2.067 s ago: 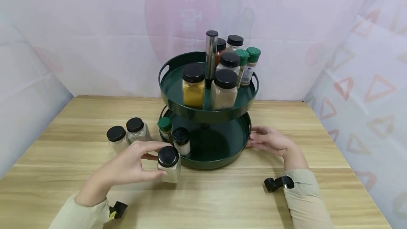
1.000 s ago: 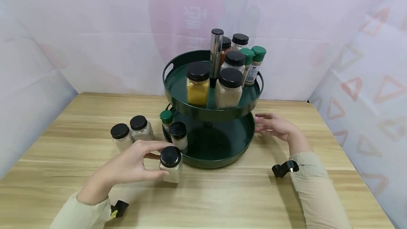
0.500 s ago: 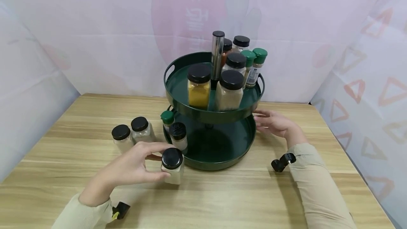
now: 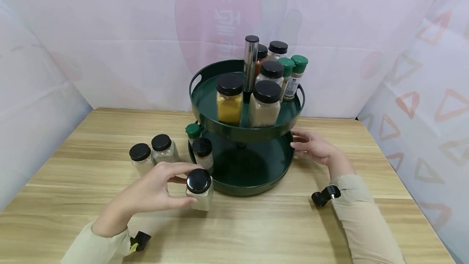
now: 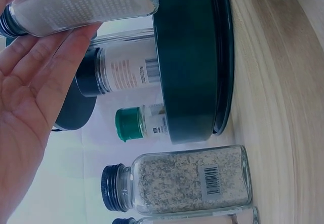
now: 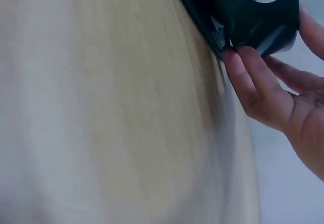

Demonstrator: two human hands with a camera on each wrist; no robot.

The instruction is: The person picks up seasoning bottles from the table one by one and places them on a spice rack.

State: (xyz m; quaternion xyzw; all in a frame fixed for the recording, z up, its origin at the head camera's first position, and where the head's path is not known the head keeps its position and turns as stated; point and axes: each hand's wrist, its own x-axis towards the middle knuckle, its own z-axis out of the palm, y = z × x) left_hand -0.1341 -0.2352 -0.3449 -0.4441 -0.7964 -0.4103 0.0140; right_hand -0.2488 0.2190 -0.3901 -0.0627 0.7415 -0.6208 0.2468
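Observation:
My left hand (image 4: 154, 192) holds a square spice jar (image 4: 201, 201) with a black lid and pale powder between thumb and fingers. The jar is upright, just in front of the lower tray (image 4: 253, 190) of a dark green two-tier turntable rack. In the left wrist view the jar (image 5: 86, 6) overlaps the tray's wall. My right hand (image 4: 313, 148) is at the lower tray's right side, thumb at the rim, fingertips low on the outer wall by a handle cutout. At the lower tray's left stand a black-lidded shaker (image 4: 203, 158) and a green-capped spice bottle (image 4: 193, 131).
Two black-lidded jars (image 4: 141, 162) (image 4: 163, 152) stand on the wooden table (image 4: 256, 231) left of the rack. The upper tray (image 4: 249, 133) carries several jars and bottles around a metal post (image 4: 251, 62). A white printed cloth (image 4: 128, 52) encloses the back and sides.
The shaker and green-capped bottle have shifted back and left as the lower tray turned slightly. My right hand drew back from the rim, then returned to it. My left hand keeps holding the jar.

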